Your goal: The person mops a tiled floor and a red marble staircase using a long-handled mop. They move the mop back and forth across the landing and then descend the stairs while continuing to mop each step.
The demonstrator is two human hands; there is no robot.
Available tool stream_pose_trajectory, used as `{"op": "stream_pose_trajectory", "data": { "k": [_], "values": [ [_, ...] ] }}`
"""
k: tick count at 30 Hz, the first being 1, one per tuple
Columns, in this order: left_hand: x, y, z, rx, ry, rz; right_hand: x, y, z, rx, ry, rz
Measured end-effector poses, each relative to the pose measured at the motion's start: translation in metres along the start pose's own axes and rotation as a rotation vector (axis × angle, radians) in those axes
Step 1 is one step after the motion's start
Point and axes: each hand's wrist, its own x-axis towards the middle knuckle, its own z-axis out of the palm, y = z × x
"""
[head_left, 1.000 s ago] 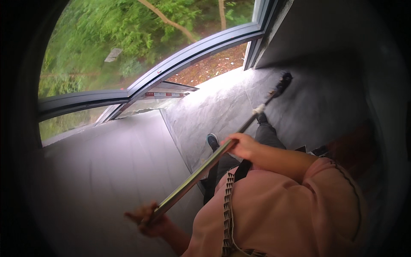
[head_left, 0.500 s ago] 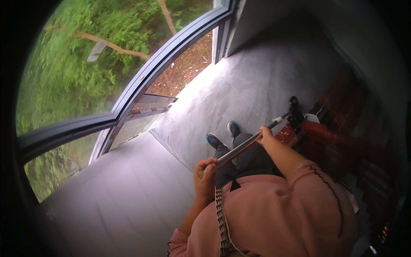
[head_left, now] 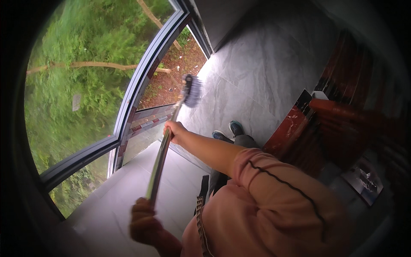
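Note:
A long-handled brush (head_left: 160, 165) slants across in front of me, with a shiny metal pole. Its head (head_left: 192, 91), dark-backed with grey bristles, is blurred and appears near the floor edge by the window. My right hand (head_left: 174, 130) is closed round the pole partway along, below the head. At the pole's lower end my left hand (head_left: 144, 218) is wrapped round it, slightly blurred. Whether the bristles touch the window or floor, I cannot tell.
A large grey-framed window (head_left: 122, 115) stands at the left, with green trees outside. Grey marble-look tiles (head_left: 252, 81) cover the floor. Dark red wooden furniture (head_left: 295, 128) is on the right, and a pale ledge (head_left: 111, 205) lies at lower left.
The brush has swung left, its head moving from the furniture side toward the window. Both hands have moved left with the pole, still gripping it.

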Motion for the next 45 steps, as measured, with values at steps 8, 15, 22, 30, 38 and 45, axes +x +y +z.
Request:
{"op": "stream_pose_trajectory", "data": {
  "k": [8, 15, 22, 30, 38, 45],
  "values": [
    [-0.030, 0.050, -0.061, 0.104, 0.275, 0.153, -0.063, 0.026, 0.064, -0.227, -0.125, -0.049],
    [-0.022, 0.003, -0.107, -0.561, 0.407, -0.128, -0.125, -0.008, 0.002, -0.141, 0.157, -0.105],
    [-0.062, -0.162, -0.061, -0.342, -0.065, -0.377, -0.066, -0.041, -0.175, -0.147, 0.667, -0.405],
    [-0.050, -0.151, -0.043, -0.481, -0.243, -0.719, -0.035, -0.015, -0.231, 0.043, 0.700, -0.234],
    [0.045, -0.075, -0.128, -0.281, -0.120, 0.089, 0.019, 0.056, -0.011, -0.043, 0.092, -0.068],
    [0.044, -0.031, -0.073, -0.013, -0.575, 0.412, 0.036, 0.022, 0.050, 0.076, -0.199, -0.054]
  ]
}}
